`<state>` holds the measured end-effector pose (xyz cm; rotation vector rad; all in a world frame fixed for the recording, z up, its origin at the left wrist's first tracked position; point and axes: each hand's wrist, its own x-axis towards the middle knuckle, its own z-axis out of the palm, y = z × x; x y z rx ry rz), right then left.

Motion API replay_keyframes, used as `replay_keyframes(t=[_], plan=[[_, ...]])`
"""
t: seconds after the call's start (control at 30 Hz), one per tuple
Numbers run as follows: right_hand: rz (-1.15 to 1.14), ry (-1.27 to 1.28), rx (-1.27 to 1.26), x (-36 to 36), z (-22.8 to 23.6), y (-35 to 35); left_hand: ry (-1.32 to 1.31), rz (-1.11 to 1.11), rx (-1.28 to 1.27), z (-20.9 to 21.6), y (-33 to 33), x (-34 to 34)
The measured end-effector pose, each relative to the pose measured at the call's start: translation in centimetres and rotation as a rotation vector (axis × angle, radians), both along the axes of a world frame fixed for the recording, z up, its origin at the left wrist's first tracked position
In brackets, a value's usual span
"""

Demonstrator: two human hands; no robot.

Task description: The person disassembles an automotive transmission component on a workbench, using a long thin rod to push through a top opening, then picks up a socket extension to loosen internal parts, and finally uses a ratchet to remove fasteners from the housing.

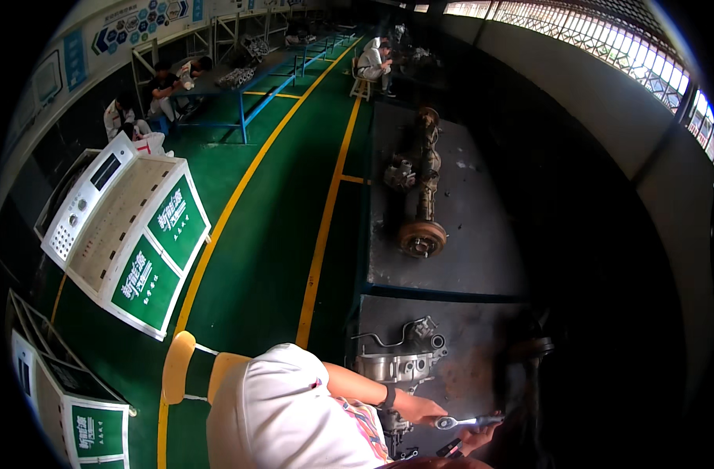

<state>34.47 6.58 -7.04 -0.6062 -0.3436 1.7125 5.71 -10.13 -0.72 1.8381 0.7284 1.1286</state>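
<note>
My left hand (pixel 416 406), with a dark band at the wrist, rests on the head end of a silver ratchet wrench (pixel 460 423). My right hand (pixel 480 439) grips the handle end of the same wrench, low at the frame's edge. Both hands are just right of a grey metal gearbox housing (pixel 400 364) that lies on a dark, stained workbench (pixel 482 328). My white sleeve and shoulder (pixel 279 406) fill the lower middle. Small dark parts (pixel 451 448) lie under the wrench.
A rusty axle with a brake drum (pixel 422 234) lies on a second bench (pixel 482 234) beyond. A yellow chair (pixel 181 367) is behind me. White and green cabinets (pixel 138 234) stand left on the green floor with yellow lines (pixel 318 250). Other people (pixel 373 62) sit far off.
</note>
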Motion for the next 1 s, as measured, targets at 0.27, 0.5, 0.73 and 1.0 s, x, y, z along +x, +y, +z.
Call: replay_keyframes(t=[0.27,0.5,0.73,1.0], plan=[[-0.081,-0.330,-0.004,-0.1,5.9,-10.1,-0.022,0.230,-0.114,0.1,1.8,-1.9],[0.058,-0.799,0.001,0.4,11.2,-23.8,-0.082,0.419,-0.033,-1.2,4.3,-1.3],[-0.122,-0.715,0.075,0.8,7.8,-19.3,0.026,0.154,-0.252,1.3,3.0,-1.0],[-0.073,-0.492,0.134,3.6,4.2,-8.1,-0.027,0.120,-0.164,0.5,3.0,-2.7]])
